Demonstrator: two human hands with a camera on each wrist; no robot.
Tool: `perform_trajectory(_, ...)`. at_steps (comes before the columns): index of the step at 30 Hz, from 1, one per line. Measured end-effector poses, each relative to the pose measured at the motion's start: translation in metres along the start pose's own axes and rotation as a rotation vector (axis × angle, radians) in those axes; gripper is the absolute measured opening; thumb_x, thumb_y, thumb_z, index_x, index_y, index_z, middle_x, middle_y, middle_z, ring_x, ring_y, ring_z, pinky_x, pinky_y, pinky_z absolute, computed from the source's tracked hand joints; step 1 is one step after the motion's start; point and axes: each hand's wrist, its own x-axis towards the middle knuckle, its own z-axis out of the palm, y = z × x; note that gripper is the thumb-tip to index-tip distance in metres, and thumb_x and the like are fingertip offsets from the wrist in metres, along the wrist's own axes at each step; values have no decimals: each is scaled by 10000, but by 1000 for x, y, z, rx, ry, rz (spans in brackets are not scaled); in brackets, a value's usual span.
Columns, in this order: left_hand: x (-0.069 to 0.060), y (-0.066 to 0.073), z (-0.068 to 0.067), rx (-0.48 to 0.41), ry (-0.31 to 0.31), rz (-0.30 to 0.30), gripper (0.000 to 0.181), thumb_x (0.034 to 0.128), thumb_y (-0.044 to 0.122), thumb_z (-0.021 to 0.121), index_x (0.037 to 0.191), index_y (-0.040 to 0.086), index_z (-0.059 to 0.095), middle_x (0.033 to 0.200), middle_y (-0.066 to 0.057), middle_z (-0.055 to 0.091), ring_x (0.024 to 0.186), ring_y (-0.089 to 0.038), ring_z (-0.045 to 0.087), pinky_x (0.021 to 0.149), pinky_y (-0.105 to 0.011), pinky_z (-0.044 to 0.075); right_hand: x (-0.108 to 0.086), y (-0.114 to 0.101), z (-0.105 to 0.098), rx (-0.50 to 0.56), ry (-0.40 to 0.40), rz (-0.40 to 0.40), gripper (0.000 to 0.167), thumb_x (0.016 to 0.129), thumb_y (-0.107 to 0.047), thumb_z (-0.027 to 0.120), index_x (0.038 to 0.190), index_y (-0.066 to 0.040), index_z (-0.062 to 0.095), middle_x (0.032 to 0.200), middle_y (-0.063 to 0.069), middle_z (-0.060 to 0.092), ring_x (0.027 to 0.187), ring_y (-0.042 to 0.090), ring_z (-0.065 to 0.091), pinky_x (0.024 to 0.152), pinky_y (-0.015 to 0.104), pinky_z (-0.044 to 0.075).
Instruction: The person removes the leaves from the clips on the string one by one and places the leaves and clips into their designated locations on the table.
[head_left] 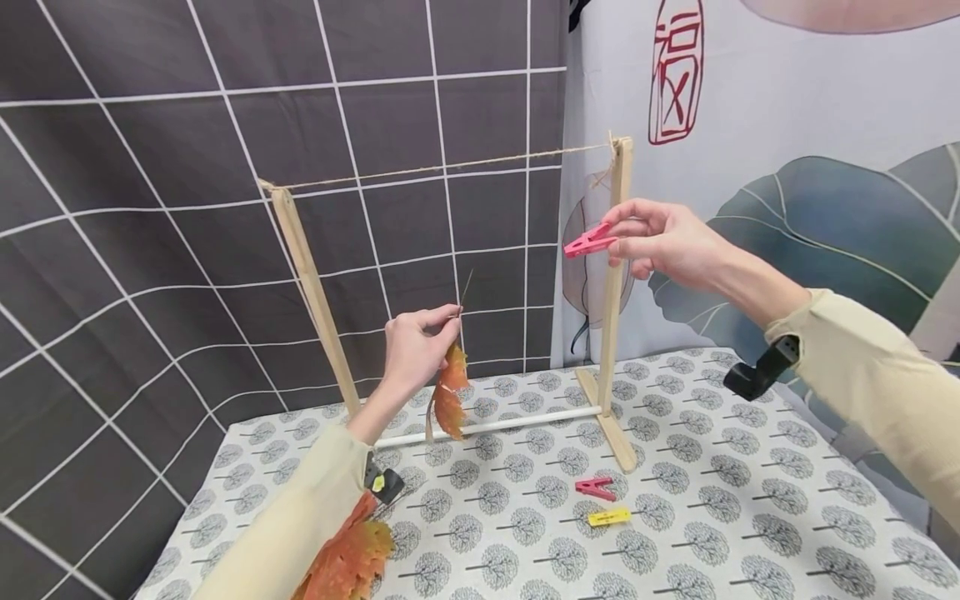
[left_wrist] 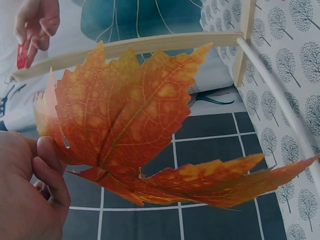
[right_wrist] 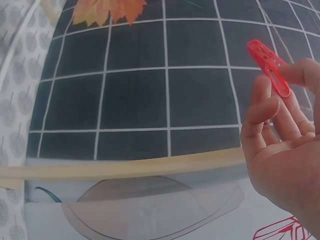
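Observation:
My left hand (head_left: 417, 348) pinches an orange maple leaf (head_left: 451, 392) near its stem, and the leaf hangs below the fingers. In the left wrist view the leaf (left_wrist: 132, 105) spreads wide, its orange lobes veined and toothed. Up at the right, beside a wooden post, my right hand (head_left: 666, 242) holds a pink clothespin (head_left: 590, 242) between thumb and fingers. That clothespin (right_wrist: 269, 68) points away from the fingertips in the right wrist view. Above both hands, a twine line (head_left: 450, 166) runs between two wooden posts; neither the leaf nor the clothespin touches it.
A second pink clothespin (head_left: 596, 488) and a yellow clothespin (head_left: 609, 517) lie on the tree-patterned tablecloth (head_left: 517, 533). More orange leaf (head_left: 348, 554) lies under the left forearm. The stand has a left post (head_left: 315, 296), a right post (head_left: 617, 292) and a white bottom bar (head_left: 517, 422).

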Motion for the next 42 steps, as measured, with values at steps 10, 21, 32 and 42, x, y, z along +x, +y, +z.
perform_trajectory(10,-7,-5,-5,29,-16,-9,195,904,144,718,1080,102,791,1011,-102,748,355,-109,555,389,-196,419,-13,17,-4,-21,-8,-8,258,954,25,610,1156,-134,598,1056,4,721,760,139,607,545,244,476)
perform_trajectory(21,-18,-11,-16,102,-52,34,182,917,143,718,1076,88,790,995,-86,753,341,-86,531,498,-218,452,-23,32,-5,63,-51,-24,249,958,41,602,1160,-104,585,1039,38,723,762,145,603,543,240,472)
perform_trajectory(32,-28,-17,-23,162,-58,118,129,873,62,754,989,83,806,823,-52,740,362,-26,469,392,-229,404,-34,46,-5,108,-44,-2,264,962,49,591,1175,-106,590,1005,54,713,769,156,604,550,237,465)
perform_trajectory(42,-38,-23,-30,186,-66,105,123,861,56,769,967,103,811,722,-2,689,355,-27,476,418,-252,419,-45,55,-6,128,-48,-14,280,961,64,581,1203,-77,568,974,79,701,755,150,587,541,233,461)
